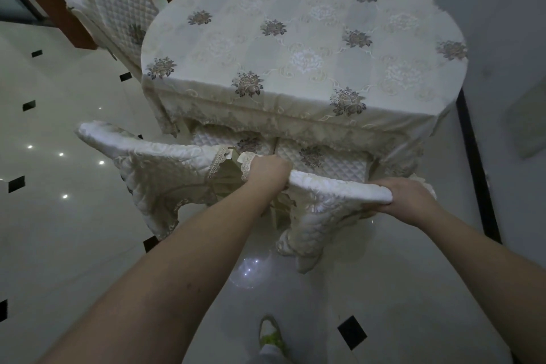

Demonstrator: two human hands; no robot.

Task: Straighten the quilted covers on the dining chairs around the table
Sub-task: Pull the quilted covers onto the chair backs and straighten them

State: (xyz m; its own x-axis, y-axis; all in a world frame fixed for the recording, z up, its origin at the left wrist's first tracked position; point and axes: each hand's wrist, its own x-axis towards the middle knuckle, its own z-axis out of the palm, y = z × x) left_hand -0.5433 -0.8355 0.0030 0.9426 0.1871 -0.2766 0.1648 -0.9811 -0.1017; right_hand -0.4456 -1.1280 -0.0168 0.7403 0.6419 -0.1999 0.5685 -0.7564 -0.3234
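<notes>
1. Nearest the camera, a white-and-green shoe (270,334) is seen on the glossy pale tiled floor (74,245), between the two bare forearms.
2. At far left, a cream quilted cover on a side chair (115,6) is seen at the surface's left end, wrinkled along its top.
3. Left of centre, the cream satin quilted cover of the near-left chair back (156,165) is untouched, its lace-trimmed edge just beside the left hand.
4. The left hand (267,171) is closed in a full grip on the left end of the cream satin quilted cover of the near-right chair back (334,186).
5. The right hand (404,198) is closed on the same cover's right end, thumb on top.
6. Beyond, the oval surface under a cream floral tablecloth (304,47) is seen, with both seats tucked beneath.
7. Judged risk: an uneven pull would probably skew the cover, or drag the chair against the tablecloth's fringe.
</notes>
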